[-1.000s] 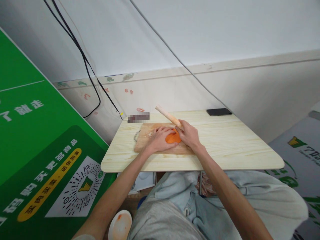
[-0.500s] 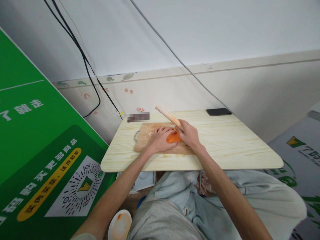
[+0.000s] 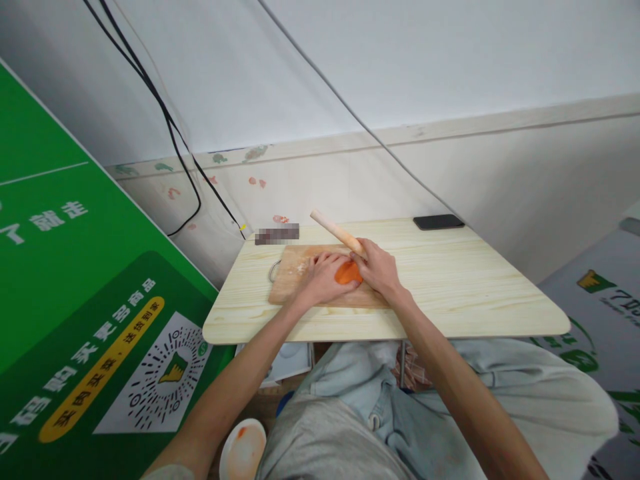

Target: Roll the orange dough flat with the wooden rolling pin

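A flat, rounded piece of orange dough [image 3: 349, 272] lies on a wooden cutting board [image 3: 287, 280] between my two hands. My left hand [image 3: 325, 277] is curved around its left side, the thumb at the near edge and the fingers over the far side. In my closed right hand [image 3: 379, 267] is a pale wooden rolling pin [image 3: 335, 230], stained orange toward the grip. The pin slants up and away to the left, its far end beyond the board. My right fingers are close to the dough's right edge; whether they touch it is hidden.
The board rests on a light wood-grain table [image 3: 460, 287]. A black phone [image 3: 439, 222] lies at the back right, a blurred-out item [image 3: 277, 234] at the back left. Cables [image 3: 173, 123] hang along the wall. Below the table's front, a white stained dish [image 3: 243, 450] is by my leg.
The visible patch of orange dough has shifted slightly right and looks a little smaller between my hands. Both hands and the rolling pin stay almost in place.
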{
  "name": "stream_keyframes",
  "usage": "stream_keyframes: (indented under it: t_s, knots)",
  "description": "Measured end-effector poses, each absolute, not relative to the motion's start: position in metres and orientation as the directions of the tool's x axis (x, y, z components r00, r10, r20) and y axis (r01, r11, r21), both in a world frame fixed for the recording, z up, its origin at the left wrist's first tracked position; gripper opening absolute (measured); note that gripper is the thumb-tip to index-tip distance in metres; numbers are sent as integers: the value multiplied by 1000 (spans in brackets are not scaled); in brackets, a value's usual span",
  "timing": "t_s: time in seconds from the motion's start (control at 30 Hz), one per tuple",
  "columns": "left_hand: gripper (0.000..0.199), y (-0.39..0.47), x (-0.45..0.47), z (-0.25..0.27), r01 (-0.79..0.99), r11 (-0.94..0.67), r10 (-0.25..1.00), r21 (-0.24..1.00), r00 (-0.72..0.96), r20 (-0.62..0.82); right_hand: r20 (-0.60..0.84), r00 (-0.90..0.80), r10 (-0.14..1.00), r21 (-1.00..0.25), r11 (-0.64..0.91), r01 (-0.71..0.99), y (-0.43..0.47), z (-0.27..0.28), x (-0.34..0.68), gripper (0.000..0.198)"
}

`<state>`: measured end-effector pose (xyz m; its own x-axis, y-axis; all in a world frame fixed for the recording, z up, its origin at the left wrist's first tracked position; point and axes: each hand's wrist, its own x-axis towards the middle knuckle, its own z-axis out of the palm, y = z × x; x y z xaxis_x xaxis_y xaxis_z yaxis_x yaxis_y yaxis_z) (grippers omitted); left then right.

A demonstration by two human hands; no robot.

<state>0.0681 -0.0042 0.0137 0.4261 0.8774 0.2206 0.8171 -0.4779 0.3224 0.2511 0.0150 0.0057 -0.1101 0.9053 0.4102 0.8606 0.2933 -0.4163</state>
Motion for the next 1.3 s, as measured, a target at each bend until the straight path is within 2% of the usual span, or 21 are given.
stream_keyframes:
  t_s: [0.2,0.37,0.57,0.93,1.3]
  knots:
    - [48,-5,69,14,808,-497,865,316,434,251,420,-107,901,-416,296,860,15,5,251,42]
    - [57,-1,59,12,761,-509,861,403,452,234,406,-111,907,-424,295,856,15,5,252,43]
    - [62,5,38,11,685,-554,819,472,551,162,404,-111,908,-423,293,858,16,5,252,42]
    - [65,2,36,17,703,-555,816,444,565,124,416,-119,901,-418,306,855,15,6,252,41]
    - [70,5,38,10,690,-558,817,461,554,160,403,-116,908,-427,299,853,14,7,251,42]
